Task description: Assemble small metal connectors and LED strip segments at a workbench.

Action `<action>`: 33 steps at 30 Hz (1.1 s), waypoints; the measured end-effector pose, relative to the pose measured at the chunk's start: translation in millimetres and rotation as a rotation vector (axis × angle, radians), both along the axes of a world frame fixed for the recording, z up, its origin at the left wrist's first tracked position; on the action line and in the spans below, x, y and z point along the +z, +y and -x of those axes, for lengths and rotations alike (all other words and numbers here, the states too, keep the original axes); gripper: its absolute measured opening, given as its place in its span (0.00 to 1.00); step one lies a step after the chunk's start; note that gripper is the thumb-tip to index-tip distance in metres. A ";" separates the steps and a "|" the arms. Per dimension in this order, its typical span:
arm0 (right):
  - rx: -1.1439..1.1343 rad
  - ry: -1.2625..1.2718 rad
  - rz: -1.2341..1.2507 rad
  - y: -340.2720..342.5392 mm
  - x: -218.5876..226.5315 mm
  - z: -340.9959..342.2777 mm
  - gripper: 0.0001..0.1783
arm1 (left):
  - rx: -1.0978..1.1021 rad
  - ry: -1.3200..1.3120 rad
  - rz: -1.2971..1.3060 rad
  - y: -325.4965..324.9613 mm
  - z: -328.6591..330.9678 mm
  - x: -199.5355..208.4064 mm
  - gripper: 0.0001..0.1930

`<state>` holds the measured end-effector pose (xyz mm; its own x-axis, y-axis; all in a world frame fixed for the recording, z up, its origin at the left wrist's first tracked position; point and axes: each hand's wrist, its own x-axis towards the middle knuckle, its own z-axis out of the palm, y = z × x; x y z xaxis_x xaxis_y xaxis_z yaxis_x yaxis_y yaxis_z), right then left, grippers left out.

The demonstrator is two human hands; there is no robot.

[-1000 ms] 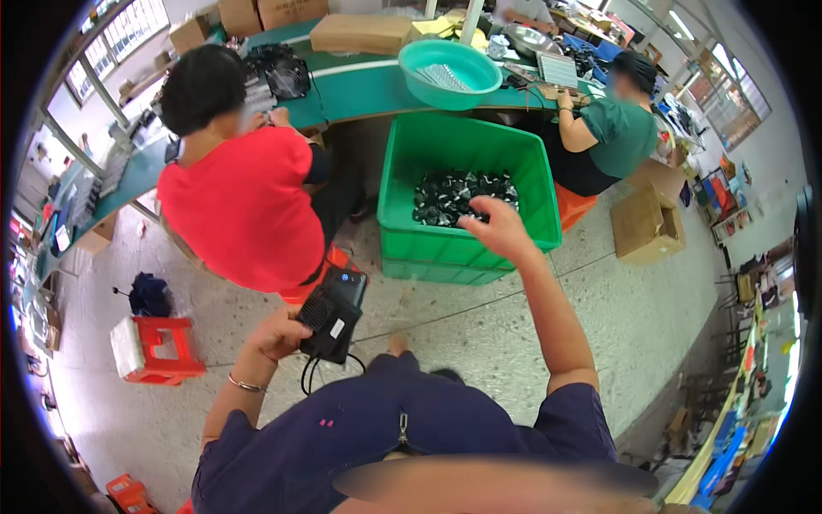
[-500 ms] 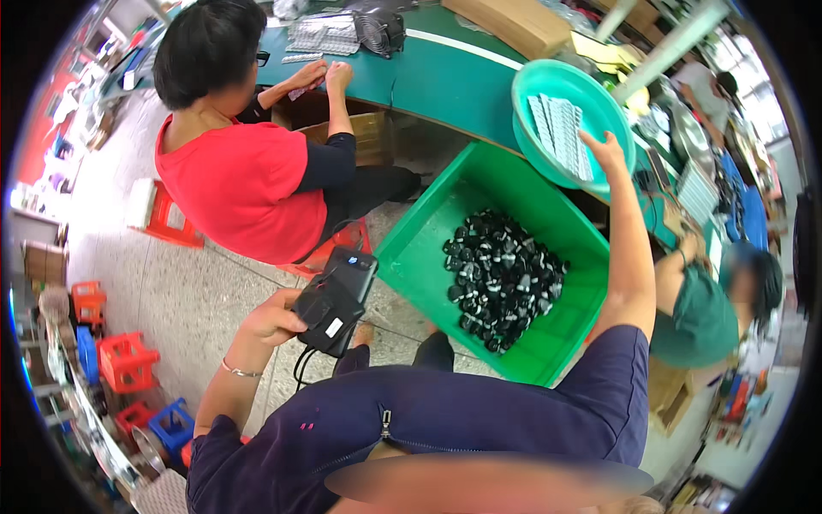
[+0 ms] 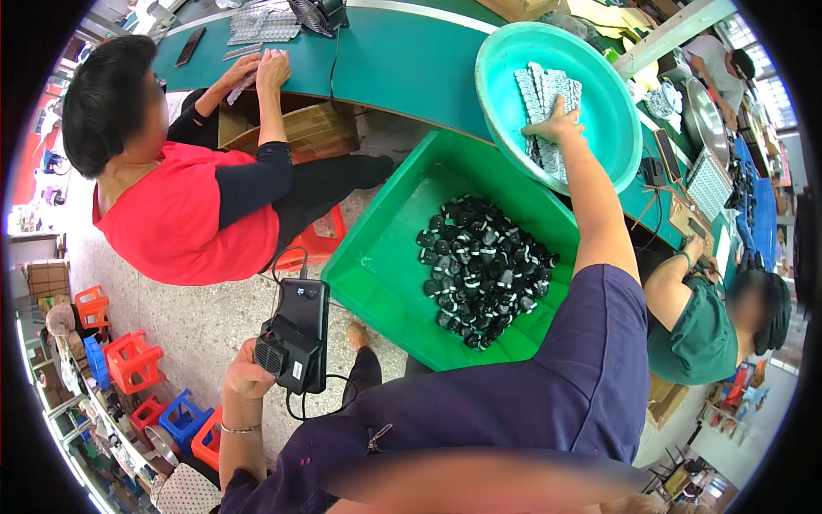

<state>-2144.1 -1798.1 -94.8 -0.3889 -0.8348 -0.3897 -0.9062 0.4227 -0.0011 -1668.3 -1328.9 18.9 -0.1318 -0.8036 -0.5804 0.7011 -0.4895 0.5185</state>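
Note:
My left hand (image 3: 248,373) is closed round the edge of a black phone-like device (image 3: 306,321) with a boxy black attachment and cables, held low at my left. On the table's front edge rests a round teal basin (image 3: 629,141). Inside it lies a small pile of silvery-grey ridged strips (image 3: 533,90). My right hand (image 3: 561,130) reaches over the basin rim, fingers spread and resting on the strips. Below stands a large green bin (image 3: 377,278), holding a heap of small round black pieces with whitish bits (image 3: 488,265).
A co-worker in red (image 3: 197,214) sits at the far left, both hands on a strip above an open cardboard box (image 3: 312,128). Another person in green (image 3: 698,330) works at the right. More strips (image 3: 261,26) lie on the green table (image 3: 402,60). Plastic stools (image 3: 133,360) stand at left.
My right hand has moved from the basin's right rim onto the strips. My left hand and the device are lower and turned more upright. The whole view has shifted nearer the basin.

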 end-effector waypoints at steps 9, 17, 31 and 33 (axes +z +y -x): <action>0.132 -0.058 0.035 -8.3 -3.6 28.2 0.76 | 0.036 -0.038 -0.033 2.7 6.1 -7.9 0.25; 0.010 0.011 0.024 2.5 0.0 9.5 0.79 | 0.072 -0.044 -0.036 -5.0 4.3 -14.9 0.24; -0.009 -0.103 0.117 5.4 -4.1 26.0 0.74 | 0.035 -0.065 -0.037 -2.6 -1.8 -30.1 0.25; -0.012 -0.107 0.148 9.8 -6.0 22.0 0.74 | 0.039 -0.056 -0.034 -2.1 -2.6 -34.9 0.25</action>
